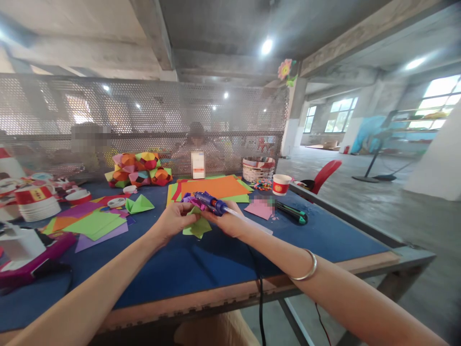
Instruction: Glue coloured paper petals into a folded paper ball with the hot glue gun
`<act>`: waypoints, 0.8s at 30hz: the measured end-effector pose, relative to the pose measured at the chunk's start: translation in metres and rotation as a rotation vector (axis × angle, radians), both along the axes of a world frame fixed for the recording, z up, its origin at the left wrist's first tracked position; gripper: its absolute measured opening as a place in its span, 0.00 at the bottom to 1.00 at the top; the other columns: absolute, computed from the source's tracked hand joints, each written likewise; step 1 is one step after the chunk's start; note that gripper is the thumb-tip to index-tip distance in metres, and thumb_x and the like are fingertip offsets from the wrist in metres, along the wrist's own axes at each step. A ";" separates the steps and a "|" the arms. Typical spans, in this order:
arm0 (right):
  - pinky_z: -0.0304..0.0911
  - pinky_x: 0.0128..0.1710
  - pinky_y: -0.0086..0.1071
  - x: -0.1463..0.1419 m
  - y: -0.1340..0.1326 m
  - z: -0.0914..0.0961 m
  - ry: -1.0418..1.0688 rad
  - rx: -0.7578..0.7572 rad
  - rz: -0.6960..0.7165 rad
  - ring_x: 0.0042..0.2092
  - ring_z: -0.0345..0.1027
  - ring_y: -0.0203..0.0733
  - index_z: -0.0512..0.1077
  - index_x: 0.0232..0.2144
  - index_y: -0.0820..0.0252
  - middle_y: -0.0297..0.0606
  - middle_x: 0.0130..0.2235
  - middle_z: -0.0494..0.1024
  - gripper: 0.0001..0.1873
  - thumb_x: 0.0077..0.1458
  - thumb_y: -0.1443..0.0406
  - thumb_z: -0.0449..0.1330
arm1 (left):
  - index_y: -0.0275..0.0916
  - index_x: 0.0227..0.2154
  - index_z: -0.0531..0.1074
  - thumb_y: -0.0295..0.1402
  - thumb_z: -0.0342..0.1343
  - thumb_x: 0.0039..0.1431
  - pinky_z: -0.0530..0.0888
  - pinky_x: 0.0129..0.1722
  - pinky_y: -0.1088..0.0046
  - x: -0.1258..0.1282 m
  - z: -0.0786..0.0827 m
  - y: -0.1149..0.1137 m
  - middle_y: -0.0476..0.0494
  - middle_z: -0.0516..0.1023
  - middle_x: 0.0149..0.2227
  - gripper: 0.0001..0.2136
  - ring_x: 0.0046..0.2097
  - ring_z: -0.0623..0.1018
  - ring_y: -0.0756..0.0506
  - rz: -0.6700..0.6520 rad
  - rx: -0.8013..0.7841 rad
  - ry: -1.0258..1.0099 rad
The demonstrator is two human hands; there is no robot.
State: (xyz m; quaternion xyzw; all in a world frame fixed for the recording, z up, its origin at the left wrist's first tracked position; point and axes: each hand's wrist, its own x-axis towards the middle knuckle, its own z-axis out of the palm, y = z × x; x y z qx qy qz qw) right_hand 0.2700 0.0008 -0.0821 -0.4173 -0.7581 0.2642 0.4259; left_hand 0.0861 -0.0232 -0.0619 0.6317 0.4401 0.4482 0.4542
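My right hand (pixel 228 222) is closed round a blue glue gun (pixel 211 202) with a clear glue stick sticking out behind it; its black cord hangs over the table's front edge. My left hand (pixel 176 217) pinches a folded green paper piece (pixel 197 228), which touches a purple folded piece (pixel 189 198) at the gun's nozzle. Both hands meet above the blue table top (pixel 201 266).
Coloured paper sheets (pixel 91 223) lie left, an orange sheet stack (pixel 212 186) behind. Finished paper balls (pixel 139 169), a red paper cup (pixel 280 184), a basket (pixel 258 168), a green cutter (pixel 293 213) and stacked bowls (pixel 36 202) stand around. A mesh screen with people behind it closes the far side.
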 end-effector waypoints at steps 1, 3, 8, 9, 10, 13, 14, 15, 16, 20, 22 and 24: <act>0.63 0.32 0.31 0.000 -0.002 0.001 0.003 -0.008 0.004 0.31 0.67 0.39 0.80 0.34 0.64 0.35 0.28 0.77 0.14 0.55 0.57 0.64 | 0.36 0.26 0.83 0.38 0.71 0.37 0.75 0.34 0.72 0.000 0.000 0.000 0.43 0.85 0.28 0.13 0.30 0.81 0.45 0.001 -0.001 -0.001; 0.63 0.32 0.30 -0.001 -0.005 0.003 0.009 -0.013 0.007 0.31 0.67 0.38 0.80 0.34 0.64 0.34 0.28 0.77 0.13 0.56 0.58 0.64 | 0.36 0.27 0.83 0.37 0.71 0.37 0.76 0.34 0.71 0.000 -0.001 0.001 0.43 0.85 0.28 0.12 0.30 0.82 0.44 0.001 -0.006 -0.009; 0.63 0.32 0.29 -0.002 -0.009 0.004 0.042 0.035 -0.011 0.30 0.67 0.38 0.80 0.32 0.63 0.34 0.27 0.77 0.10 0.55 0.61 0.64 | 0.36 0.27 0.83 0.33 0.71 0.34 0.77 0.35 0.71 0.000 -0.002 0.003 0.44 0.85 0.27 0.13 0.29 0.82 0.44 0.006 -0.038 -0.044; 0.63 0.32 0.29 -0.002 -0.009 0.003 0.046 0.042 -0.010 0.30 0.67 0.38 0.80 0.32 0.63 0.34 0.27 0.77 0.09 0.55 0.61 0.64 | 0.36 0.27 0.83 0.33 0.71 0.34 0.77 0.35 0.71 0.000 -0.002 0.003 0.44 0.85 0.27 0.12 0.29 0.82 0.45 0.008 -0.036 -0.045; 0.63 0.32 0.29 -0.002 -0.009 0.003 0.046 0.046 -0.005 0.30 0.67 0.38 0.80 0.32 0.62 0.34 0.27 0.77 0.09 0.54 0.62 0.64 | 0.36 0.27 0.83 0.32 0.71 0.34 0.76 0.35 0.72 0.001 -0.002 0.003 0.45 0.85 0.27 0.12 0.29 0.82 0.45 0.011 -0.032 -0.044; 0.64 0.32 0.29 -0.002 -0.008 0.002 0.047 0.046 0.000 0.30 0.69 0.39 0.80 0.34 0.61 0.34 0.28 0.79 0.08 0.54 0.62 0.64 | 0.36 0.26 0.83 0.32 0.70 0.34 0.76 0.35 0.72 0.002 -0.002 0.002 0.46 0.85 0.26 0.11 0.29 0.81 0.46 0.019 -0.029 -0.047; 0.65 0.33 0.29 -0.002 -0.008 0.001 0.048 0.046 0.002 0.31 0.70 0.40 0.80 0.35 0.61 0.34 0.29 0.80 0.09 0.54 0.62 0.64 | 0.36 0.26 0.83 0.32 0.70 0.35 0.75 0.35 0.72 0.003 -0.002 0.002 0.46 0.85 0.26 0.11 0.29 0.81 0.46 0.020 -0.033 -0.049; 0.66 0.33 0.30 -0.002 -0.007 0.001 0.048 0.046 -0.004 0.32 0.71 0.40 0.80 0.35 0.61 0.35 0.29 0.81 0.09 0.55 0.61 0.64 | 0.36 0.26 0.83 0.33 0.70 0.35 0.75 0.34 0.72 0.003 -0.002 0.002 0.46 0.85 0.26 0.11 0.29 0.81 0.47 0.021 -0.037 -0.050; 0.66 0.34 0.30 -0.003 -0.006 0.000 0.046 0.045 -0.014 0.33 0.72 0.41 0.80 0.36 0.61 0.35 0.30 0.81 0.10 0.55 0.60 0.64 | 0.36 0.25 0.82 0.33 0.70 0.35 0.75 0.34 0.72 0.003 -0.001 0.002 0.46 0.85 0.26 0.10 0.28 0.80 0.47 0.026 -0.041 -0.050; 0.70 0.41 0.34 -0.003 -0.001 -0.003 0.044 0.063 -0.075 0.40 0.77 0.47 0.82 0.37 0.59 0.40 0.35 0.84 0.14 0.58 0.56 0.64 | 0.35 0.26 0.82 0.34 0.70 0.35 0.73 0.30 0.73 0.004 0.000 0.002 0.45 0.84 0.25 0.12 0.26 0.79 0.48 0.069 -0.026 -0.042; 0.71 0.45 0.36 -0.003 0.002 -0.005 0.067 0.071 -0.101 0.43 0.78 0.48 0.82 0.40 0.57 0.41 0.38 0.85 0.15 0.58 0.54 0.64 | 0.35 0.26 0.82 0.35 0.70 0.34 0.72 0.30 0.74 0.004 0.001 0.001 0.45 0.83 0.24 0.12 0.26 0.78 0.48 0.099 -0.008 -0.049; 0.72 0.45 0.37 -0.003 0.003 -0.006 0.087 0.063 -0.132 0.43 0.78 0.49 0.82 0.40 0.57 0.41 0.37 0.85 0.16 0.58 0.53 0.63 | 0.35 0.26 0.82 0.34 0.70 0.34 0.73 0.30 0.74 0.004 0.002 0.000 0.46 0.83 0.24 0.13 0.25 0.78 0.48 0.128 -0.003 -0.073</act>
